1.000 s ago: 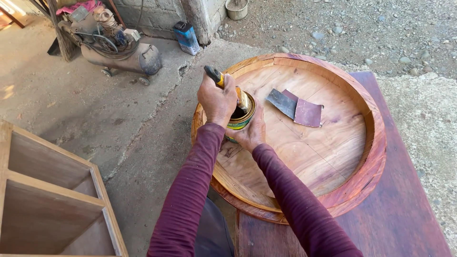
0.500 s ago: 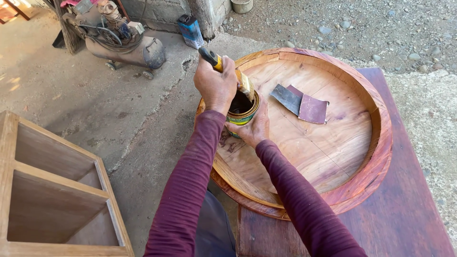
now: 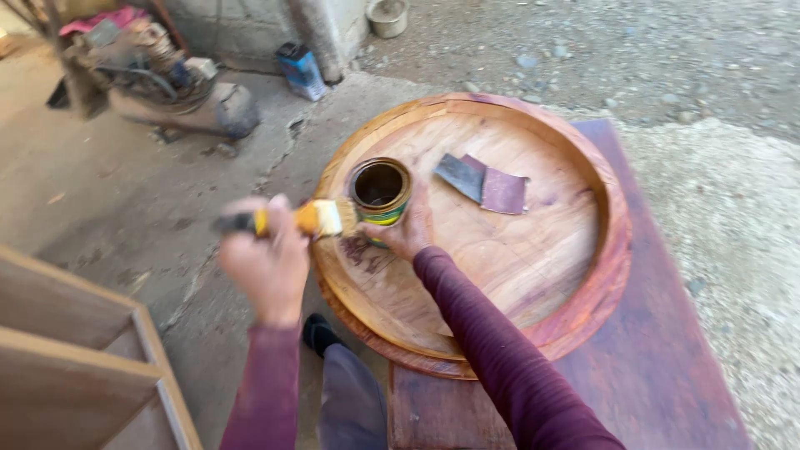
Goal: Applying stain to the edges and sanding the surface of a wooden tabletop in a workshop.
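Note:
A big round wooden tray (image 3: pixel 575 300) with a reddish rim lies on a dark red table (image 3: pixel 667 375). A small open can (image 3: pixel 379 190) stands inside it at the left. My right hand (image 3: pixel 408 229) grips the can from its near side. My left hand (image 3: pixel 265 262), blurred, is left of the tray over the ground and holds a paintbrush (image 3: pixel 312 219) level, its bristles pointing at the can. A dark stain (image 3: pixel 360 250) marks the wood just below the can.
Two pieces of sandpaper (image 3: pixel 487 185) lie in the tray beyond the can. A wooden shelf unit (image 3: pixel 75 367) stands at the lower left. A compressor-like machine (image 3: pixel 167 83), a blue container (image 3: pixel 300 71) and a bucket (image 3: pixel 387 15) sit on the concrete behind. Gravel lies to the right.
My left hand has lifted the brush out of the can and swung it left, off the tray's edge. The right hand still holds the can. The view shifted closer.

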